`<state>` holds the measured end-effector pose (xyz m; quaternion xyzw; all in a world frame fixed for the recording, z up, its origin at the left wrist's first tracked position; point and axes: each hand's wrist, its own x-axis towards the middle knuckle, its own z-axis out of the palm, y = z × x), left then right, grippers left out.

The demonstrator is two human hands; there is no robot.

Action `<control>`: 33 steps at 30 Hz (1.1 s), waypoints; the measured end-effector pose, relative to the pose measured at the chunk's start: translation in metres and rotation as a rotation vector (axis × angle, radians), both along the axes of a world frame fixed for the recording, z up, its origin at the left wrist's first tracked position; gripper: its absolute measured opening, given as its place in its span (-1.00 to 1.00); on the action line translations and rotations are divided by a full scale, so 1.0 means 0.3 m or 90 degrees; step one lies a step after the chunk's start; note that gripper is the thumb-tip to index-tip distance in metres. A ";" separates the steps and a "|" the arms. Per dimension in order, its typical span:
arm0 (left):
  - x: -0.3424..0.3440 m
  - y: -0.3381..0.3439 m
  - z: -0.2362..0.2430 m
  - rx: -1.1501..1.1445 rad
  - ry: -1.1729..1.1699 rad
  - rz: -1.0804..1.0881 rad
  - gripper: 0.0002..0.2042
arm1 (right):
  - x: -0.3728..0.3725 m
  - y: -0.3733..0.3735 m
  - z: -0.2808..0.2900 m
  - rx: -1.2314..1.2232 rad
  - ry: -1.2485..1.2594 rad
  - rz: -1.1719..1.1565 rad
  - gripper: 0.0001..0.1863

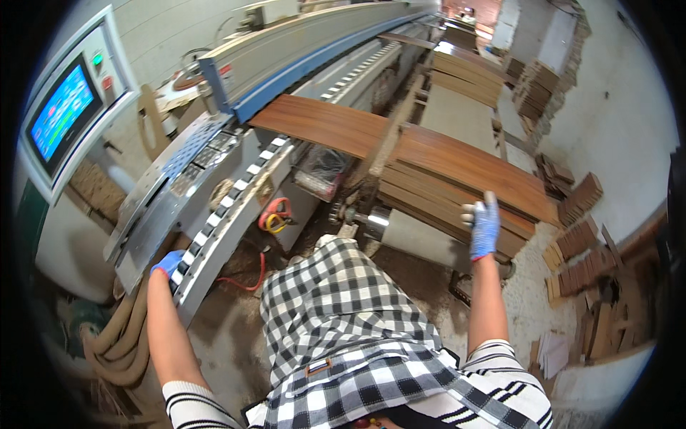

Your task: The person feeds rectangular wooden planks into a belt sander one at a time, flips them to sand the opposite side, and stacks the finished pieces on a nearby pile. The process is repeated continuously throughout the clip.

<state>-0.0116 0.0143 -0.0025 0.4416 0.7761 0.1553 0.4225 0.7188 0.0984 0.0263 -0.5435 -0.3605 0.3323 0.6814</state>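
My left hand (167, 263), in a blue glove, rests against the near end of the black-and-white roller rail (227, 204); its fingers are mostly hidden. My right hand (484, 227), in a blue glove with pale fingertips, is raised by the near edge of a board stack (436, 189). One finger points up and the others look loosely bent, with nothing seen in them. A reddish-brown wood-grain board (471, 168) lies on top of that stack. Another wood-grain board (321, 123) sticks out of the long machine (300, 61), bridging from its feed end toward the stack.
At left stands a control panel (66, 107) with a lit screen and buttons. Orange-handled scissors (275, 214) hang on the rail's side, above a red hose (250, 282). A conveyor roller (421, 239) supports the stack. Bundled strips (579, 239) lie along the right wall.
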 end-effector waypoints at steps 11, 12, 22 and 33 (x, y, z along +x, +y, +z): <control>-0.059 0.026 -0.047 0.040 -0.078 0.104 -0.74 | 0.565 -0.099 0.066 -0.107 -0.055 -0.316 -0.39; -0.063 0.022 -0.050 0.048 -0.064 0.100 -0.73 | 0.571 -0.096 0.063 -0.109 -0.060 -0.321 -0.41; -0.107 0.032 -0.111 0.003 -0.096 0.076 -0.72 | 0.435 -0.211 -0.025 0.087 0.099 -0.285 -0.72; -0.048 0.011 -0.056 -0.016 0.030 -0.024 -0.67 | 0.008 -0.383 0.070 -0.114 0.353 0.250 -0.49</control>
